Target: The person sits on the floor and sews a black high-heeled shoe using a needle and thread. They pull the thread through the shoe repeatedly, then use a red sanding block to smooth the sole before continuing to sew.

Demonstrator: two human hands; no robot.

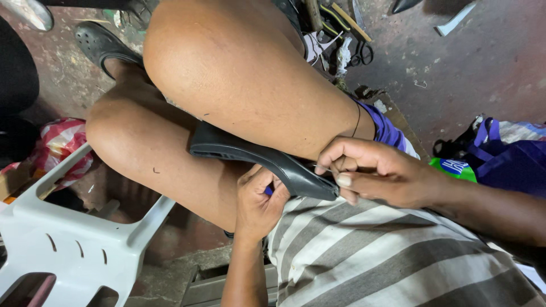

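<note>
A black shoe [256,156] lies wedged between my bare knees, sole edge up, its near end by my striped shirt. My right hand [372,173] pinches at that near end, thumb and fingers closed on a thin needle or thread too fine to make out. My left hand [257,202] curls under the shoe and grips a small blue-handled tool, mostly hidden in the fist.
A white plastic chair [68,244] stands at lower left, a red and white bag [57,145] behind it. Scissors [361,54] and hand tools lie on the floor ahead. A black clog [105,42] is on my foot. Purple and green bags [500,156] sit at right.
</note>
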